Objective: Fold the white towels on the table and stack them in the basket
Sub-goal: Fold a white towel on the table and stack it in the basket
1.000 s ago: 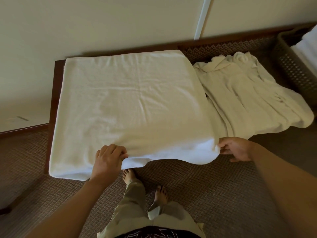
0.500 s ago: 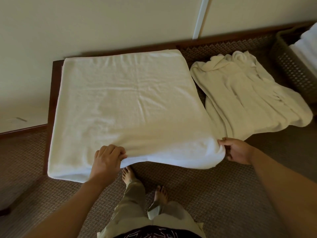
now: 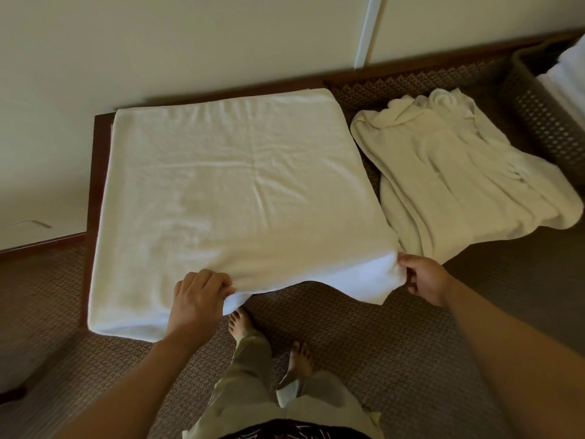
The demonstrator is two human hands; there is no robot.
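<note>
A large white towel (image 3: 234, 191) lies spread over the dark wooden table (image 3: 99, 144), its near edge hanging off the front. My left hand (image 3: 198, 296) grips that near edge around its middle. My right hand (image 3: 425, 278) pinches the towel's near right corner, which is lifted a little off the table. A second, crumpled white towel (image 3: 459, 172) lies to the right. The dark woven basket (image 3: 538, 106) stands at the far right with folded white towels (image 3: 566, 77) inside.
A cream wall runs behind the table. Patterned brown carpet (image 3: 395, 343) covers the floor, and my bare feet (image 3: 269, 337) stand just in front of the table. A dark skirting board lines the wall's base.
My right hand has kept hold of the near right corner and shifted it slightly. The draped near edge has changed shape between my hands. My left hand has stayed in place.
</note>
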